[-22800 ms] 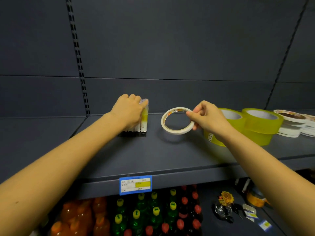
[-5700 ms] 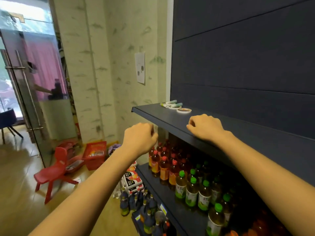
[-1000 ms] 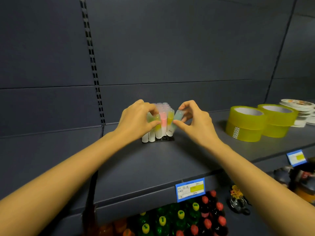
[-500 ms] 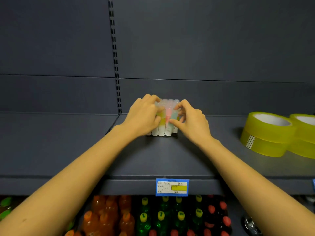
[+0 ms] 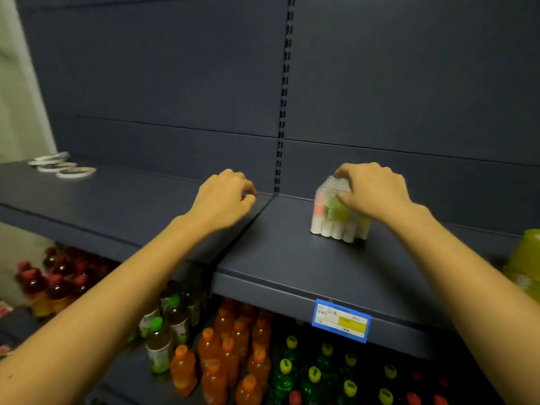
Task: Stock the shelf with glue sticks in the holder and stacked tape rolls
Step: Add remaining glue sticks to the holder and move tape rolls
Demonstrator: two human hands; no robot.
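A cluster of glue sticks (image 5: pixel 330 220) with pastel caps stands upright in a dark holder on the grey shelf (image 5: pixel 292 258), right of the shelf joint. My right hand (image 5: pixel 371 191) grips the cluster from above, fingers curled over the caps and thumb on the near side. My left hand (image 5: pixel 225 197) hovers over the shelf just left of the joint, apart from the sticks, with its fingers curled and nothing seen in it. Flat white tape rolls (image 5: pixel 68 170) lie at the shelf's far left end beside a few loose glue sticks (image 5: pixel 51 157).
A wide yellow tape roll (image 5: pixel 524 258) shows at the right edge. A slotted upright (image 5: pixel 282 118) runs up the back panel between my hands. A blue price label (image 5: pixel 340 320) hangs on the shelf's front lip. Drink bottles (image 5: pixel 233 352) fill the lower shelves.
My left hand has let go of the glue sticks and moved left. My right hand stays on them. The view has swung left, bringing the far-left tape rolls into sight.
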